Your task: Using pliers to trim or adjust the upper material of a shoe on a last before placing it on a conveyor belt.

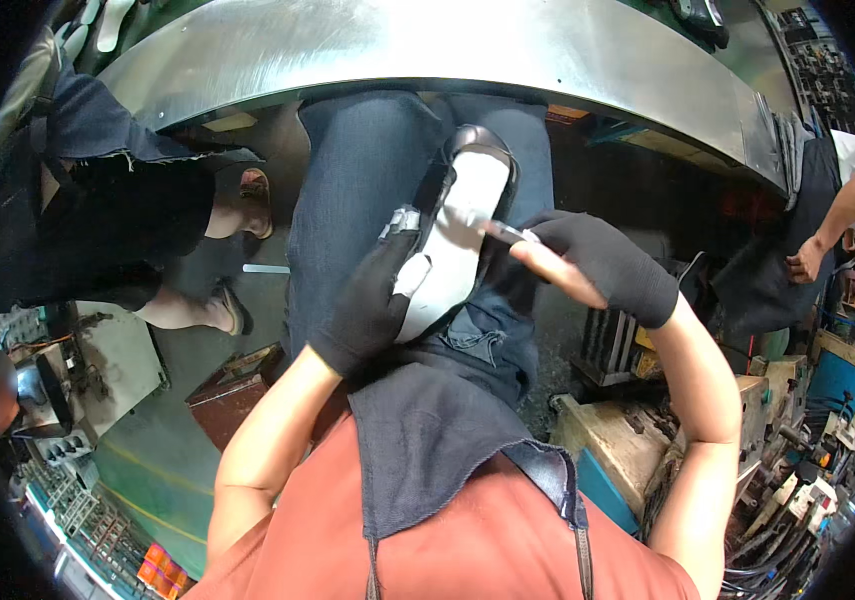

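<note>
Across my lap lies a black shoe [448, 258], toe pointing away from me and its long white bottom face turned up. My left hand [370, 302], in a black glove with whitish wraps on the fingertips, is closed around the shoe's left side near the heel end, thumb on the white face. Over the middle of that face, my gloved right hand [603, 262] grips a short brush-like tool [500, 231]. The tool's tip is at the white surface and smeared by motion, so its exact kind is unclear.
A shiny metal bench [428, 45] curves across the far side. At the left stands a person in dark clothes [98, 220]; another person's hand [806, 262] shows at the far right. A brown box [233, 395] sits by my left arm, and a wooden-topped stand [613, 450] by my right.
</note>
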### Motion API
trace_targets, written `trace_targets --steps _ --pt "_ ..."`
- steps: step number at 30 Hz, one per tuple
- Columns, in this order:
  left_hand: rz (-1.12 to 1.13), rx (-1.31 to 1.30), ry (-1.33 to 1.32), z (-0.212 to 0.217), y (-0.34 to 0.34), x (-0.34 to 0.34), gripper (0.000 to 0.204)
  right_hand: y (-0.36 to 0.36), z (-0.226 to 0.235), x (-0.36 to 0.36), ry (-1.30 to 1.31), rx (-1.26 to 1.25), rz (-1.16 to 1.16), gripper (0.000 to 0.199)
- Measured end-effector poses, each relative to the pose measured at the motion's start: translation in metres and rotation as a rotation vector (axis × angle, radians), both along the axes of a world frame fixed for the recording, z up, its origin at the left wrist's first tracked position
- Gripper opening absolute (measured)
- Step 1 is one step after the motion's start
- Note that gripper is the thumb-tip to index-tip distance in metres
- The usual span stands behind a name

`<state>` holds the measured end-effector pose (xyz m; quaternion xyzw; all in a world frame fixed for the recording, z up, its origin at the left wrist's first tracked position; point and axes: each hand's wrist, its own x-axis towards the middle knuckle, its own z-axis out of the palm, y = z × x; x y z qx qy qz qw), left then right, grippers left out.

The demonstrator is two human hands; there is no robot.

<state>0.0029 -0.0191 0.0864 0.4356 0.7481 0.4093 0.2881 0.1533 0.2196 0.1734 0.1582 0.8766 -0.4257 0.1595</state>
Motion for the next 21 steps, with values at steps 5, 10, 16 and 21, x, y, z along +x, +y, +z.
trace_targets --steps 5,10,16,21 --pt "-0.063 0.078 -0.034 -0.011 0.006 -0.019 0.048 -0.026 -0.009 -0.011 -0.074 0.468 0.101 0.034" --pt "0.199 0.036 0.056 -0.006 0.075 0.004 0.052 0.005 -0.023 0.033 -0.397 -0.678 -0.294 0.046" --pt "0.192 -0.021 0.224 0.000 0.078 0.004 0.061 0.042 0.060 -0.002 -0.139 0.319 0.350 0.037" --pt "-0.110 -0.051 0.452 -0.064 0.035 -0.019 0.064 -0.026 0.120 -0.038 0.342 0.435 0.290 0.031"
